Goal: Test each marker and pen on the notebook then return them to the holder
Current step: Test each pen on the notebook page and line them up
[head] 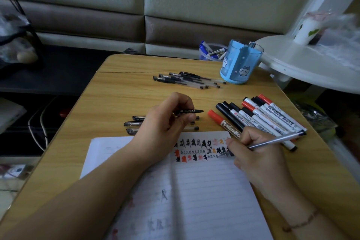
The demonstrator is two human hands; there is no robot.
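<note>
Your right hand (pixel 259 154) pinches a pen (pixel 272 141), its tip down on the notebook (pixel 204 191) at the rows of test marks, its barrel slanting up and to the right over the markers (pixel 259 117). Your left hand (pixel 167 122) grips the black cap (pixel 190 111), lying level and pointing right, and hides the middles of three pens (pixel 134 123) on the desk (pixel 120 87). The blue holder (pixel 240 62) stands at the far right; its contents are hard to make out.
</note>
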